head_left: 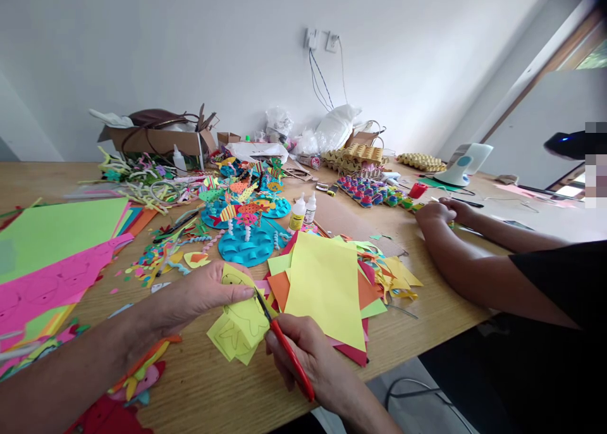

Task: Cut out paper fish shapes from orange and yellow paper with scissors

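My left hand point(203, 295) pinches a piece of yellow paper point(244, 317) with fish-like outlines drawn on it, thumb on top. In my right hand point(303, 342) are scissors point(290, 355) with red handles, their dark blades at the paper's right edge beside my left thumb. More yellow paper with drawn lines point(227, 339) hangs or lies just below; I cannot tell whether it is joined to the held piece. Right of my hands lies a stack of coloured sheets point(325, 288), a plain yellow one uppermost. Behind my left hand stands a blue scalloped base point(244, 247) with colourful paper fish on twisted stems.
Two white glue bottles point(298, 212) stand behind the stack. Large green and pink sheets point(57, 231) cover the left side. Paper scraps point(393, 272) lie to the right. A co-worker's hands point(436, 211) work beside painted egg-carton pieces point(365, 190). A cardboard box point(159, 146) stands at the wall.
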Demonstrator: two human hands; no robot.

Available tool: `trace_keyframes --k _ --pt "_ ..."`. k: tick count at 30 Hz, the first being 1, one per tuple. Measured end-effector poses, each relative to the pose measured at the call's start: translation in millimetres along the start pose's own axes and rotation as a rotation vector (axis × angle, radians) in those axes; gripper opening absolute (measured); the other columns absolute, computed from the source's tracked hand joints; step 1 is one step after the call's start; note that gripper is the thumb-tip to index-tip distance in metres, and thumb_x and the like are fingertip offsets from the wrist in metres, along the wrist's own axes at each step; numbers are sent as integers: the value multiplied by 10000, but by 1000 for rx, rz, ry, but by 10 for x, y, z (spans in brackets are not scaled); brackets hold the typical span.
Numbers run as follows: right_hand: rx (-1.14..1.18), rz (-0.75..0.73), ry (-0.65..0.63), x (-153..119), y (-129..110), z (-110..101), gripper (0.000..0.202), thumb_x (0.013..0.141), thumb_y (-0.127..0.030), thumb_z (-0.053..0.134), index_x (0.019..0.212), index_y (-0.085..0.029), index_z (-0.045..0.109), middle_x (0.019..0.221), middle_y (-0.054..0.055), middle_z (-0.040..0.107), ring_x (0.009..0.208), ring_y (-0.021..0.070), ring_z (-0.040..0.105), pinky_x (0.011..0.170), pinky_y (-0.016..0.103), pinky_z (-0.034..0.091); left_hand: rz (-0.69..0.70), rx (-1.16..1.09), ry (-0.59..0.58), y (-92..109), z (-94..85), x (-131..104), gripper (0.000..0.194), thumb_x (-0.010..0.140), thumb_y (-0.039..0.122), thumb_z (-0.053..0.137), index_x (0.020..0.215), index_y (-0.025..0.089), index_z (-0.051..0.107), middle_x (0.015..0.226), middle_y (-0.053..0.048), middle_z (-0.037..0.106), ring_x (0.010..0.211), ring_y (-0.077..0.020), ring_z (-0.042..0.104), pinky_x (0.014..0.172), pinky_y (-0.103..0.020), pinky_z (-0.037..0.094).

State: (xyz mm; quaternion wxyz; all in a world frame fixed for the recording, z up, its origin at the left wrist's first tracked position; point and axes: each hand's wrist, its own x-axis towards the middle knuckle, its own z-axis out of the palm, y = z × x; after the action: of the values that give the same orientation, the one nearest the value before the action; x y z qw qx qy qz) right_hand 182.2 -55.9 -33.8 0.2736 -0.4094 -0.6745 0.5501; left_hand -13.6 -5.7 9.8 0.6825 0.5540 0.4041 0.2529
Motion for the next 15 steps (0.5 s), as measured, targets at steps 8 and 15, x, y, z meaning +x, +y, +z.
trace_keyframes --k 8,15 --pt "11 2 12 -16 62 17 413 881 -486 462 618 -175 400 535 -58 326 476 60 274 420 186 202 -30 3 35 10 -31 5 115 721 295 707 768 190 701 725 10 732 630 -131 632 595 -207 488" --pt "152 27 16 26 162 63 434 870 -552 431 663 -171 449 499 -58 381 418 53 330 373 159 242 16 -197 107 -35 66 -19 165 767 341 658 806 181 674 731 -12 729 674 -150 652 669 -247 518"
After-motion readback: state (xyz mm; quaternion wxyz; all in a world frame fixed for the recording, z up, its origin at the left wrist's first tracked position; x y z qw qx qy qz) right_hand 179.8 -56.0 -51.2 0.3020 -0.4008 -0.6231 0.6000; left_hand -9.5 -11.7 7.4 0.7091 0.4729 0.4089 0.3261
